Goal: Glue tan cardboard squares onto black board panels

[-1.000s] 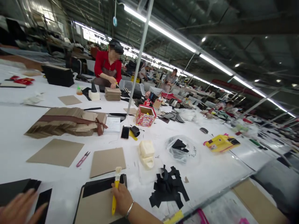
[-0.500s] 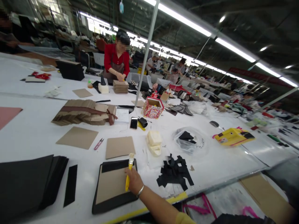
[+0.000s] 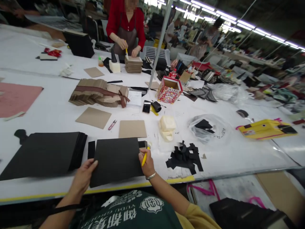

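My left hand point(image 3: 82, 177) is closed on the left edge of a black sheet point(image 3: 116, 162), with the thumb on top. At the sheet's right edge, my right hand point(image 3: 148, 164) grips a yellow-handled paintbrush point(image 3: 144, 159), and its fingers are at the edge too. Most of whatever lies under the sheet is hidden; a dark corner point(image 3: 143, 144) shows beside the brush. A stack of black sheets point(image 3: 47, 152) lies to the left, with a black strip point(image 3: 91, 149) between. Just beyond are a beige board point(image 3: 132, 128) and pink-handled thread snips point(image 3: 112, 125).
A cream-coloured container point(image 3: 167, 125), black scraps point(image 3: 187, 157), and a plastic bag point(image 3: 205, 128) lie to the right. Farther back are bundled boards point(image 3: 95, 92), a red patterned box point(image 3: 169, 90) and a metal pole point(image 3: 160, 44). Across the table a co-worker point(image 3: 128, 28) brushes a stack of boards.
My left hand has come into view holding a black sheet, which now covers the board I had the brush over. My right hand keeps the brush. The view has tilted down.
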Motion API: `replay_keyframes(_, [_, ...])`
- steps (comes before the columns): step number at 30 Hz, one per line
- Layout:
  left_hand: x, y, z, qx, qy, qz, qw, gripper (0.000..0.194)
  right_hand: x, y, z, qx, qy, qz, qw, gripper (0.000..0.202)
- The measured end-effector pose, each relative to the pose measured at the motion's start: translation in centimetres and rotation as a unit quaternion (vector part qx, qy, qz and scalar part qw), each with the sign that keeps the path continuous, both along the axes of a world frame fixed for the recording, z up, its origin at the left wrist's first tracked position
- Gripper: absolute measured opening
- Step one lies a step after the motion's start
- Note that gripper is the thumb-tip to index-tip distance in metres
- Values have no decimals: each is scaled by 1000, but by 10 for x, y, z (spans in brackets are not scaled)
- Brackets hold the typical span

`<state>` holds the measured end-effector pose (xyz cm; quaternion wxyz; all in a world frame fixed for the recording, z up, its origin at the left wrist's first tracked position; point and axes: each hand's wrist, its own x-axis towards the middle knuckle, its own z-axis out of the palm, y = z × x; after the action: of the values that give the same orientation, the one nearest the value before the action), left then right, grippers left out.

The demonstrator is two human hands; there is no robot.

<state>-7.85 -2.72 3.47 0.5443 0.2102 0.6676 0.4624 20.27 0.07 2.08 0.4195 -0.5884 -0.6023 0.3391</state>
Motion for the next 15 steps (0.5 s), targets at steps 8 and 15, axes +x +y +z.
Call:
replay_keyframes(8, [52, 2, -53, -5, 365, -220, 905, 33, 43, 19, -44, -35, -180, -37, 982, 15])
replay_keyframes(15, [46, 22, -60, -4, 470, -272, 840, 37, 67, 20, -37, -23, -269, -23, 963, 27])
